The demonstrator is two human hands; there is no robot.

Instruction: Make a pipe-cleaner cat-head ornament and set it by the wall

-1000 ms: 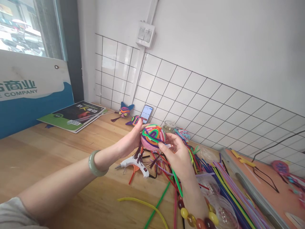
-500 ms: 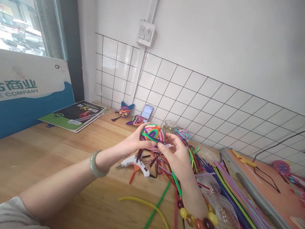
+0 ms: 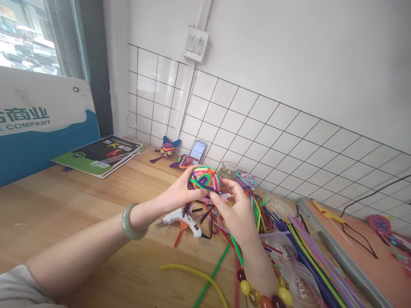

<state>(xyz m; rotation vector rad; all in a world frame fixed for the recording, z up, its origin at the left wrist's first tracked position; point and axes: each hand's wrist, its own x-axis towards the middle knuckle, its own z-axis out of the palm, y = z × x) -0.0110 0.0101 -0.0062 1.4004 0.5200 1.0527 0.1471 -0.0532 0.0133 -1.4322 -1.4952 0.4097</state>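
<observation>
Two bare hands hold a round ball made of bright fuzzy wire in pink, orange, green, yellow and purple [image 3: 205, 179] up in the air, above a light wooden table [image 3: 80, 205]. The left hand [image 3: 180, 193], with a pale green bangle [image 3: 131, 221] on its wrist, is curled around the left side of the ball, and its fingers press on it. The right hand [image 3: 236, 211], with a bracelet of big yellow and brown beads [image 3: 261, 295] on its wrist, touches the right side and the bottom of the ball. Its fingers are bent, and they pinch near the ball's edge. A dark purple tassel [image 3: 186, 209] hangs down under the ball. Just below the hands, a white glue gun with a red switch [image 3: 181, 220] lies on the table. To the right lies a big messy pile of long fuzzy wires in many colours [image 3: 298, 244]. A long green fuzzy wire [image 3: 213, 273] and a yellow one [image 3: 192, 273] lie by themselves near the front. Back by the white tiled wall [image 3: 257, 124] sit two small fuzzy-wire toys with blue ears [image 3: 168, 149], a phone that leans on the wall [image 3: 197, 152] and a small glass jar [image 3: 227, 170]. On the far left lies a green and black booklet [image 3: 99, 156].
</observation>
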